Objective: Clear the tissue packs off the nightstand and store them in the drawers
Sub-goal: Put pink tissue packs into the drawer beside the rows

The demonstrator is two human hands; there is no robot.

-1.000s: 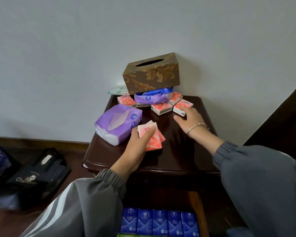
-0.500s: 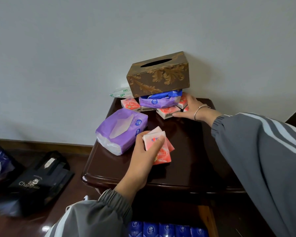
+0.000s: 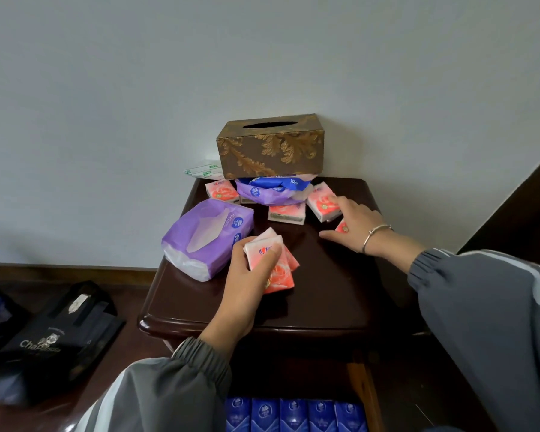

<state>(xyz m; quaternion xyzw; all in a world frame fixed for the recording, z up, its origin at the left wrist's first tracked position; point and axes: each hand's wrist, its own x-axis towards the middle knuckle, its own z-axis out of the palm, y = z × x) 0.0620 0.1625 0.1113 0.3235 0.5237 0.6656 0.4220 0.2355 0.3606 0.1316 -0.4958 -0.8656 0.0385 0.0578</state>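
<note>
My left hand (image 3: 247, 285) grips a small stack of pink tissue packs (image 3: 278, 269) over the middle of the dark nightstand (image 3: 200, 307). My right hand (image 3: 356, 226) lies flat on one small pink pack (image 3: 342, 227), fingertips touching another pink pack (image 3: 321, 202) at the back right. Two more pink packs (image 3: 287, 213) (image 3: 222, 191) lie near the back. A large purple soft tissue pack (image 3: 206, 241) sits at the left. A purple and blue pack (image 3: 272, 190) is wedged under the brown tissue box (image 3: 270, 148).
An open drawer (image 3: 293, 414) below the nightstand holds a row of blue tissue packs. A green-and-white pack (image 3: 203, 169) pokes out behind the box at the wall. A black bag (image 3: 60, 335) lies on the floor to the left. A dark panel rises at the right.
My right hand has come back from the rear packs, sliding a small pink pack toward me. My left hand keeps its stack in about the same place.
</note>
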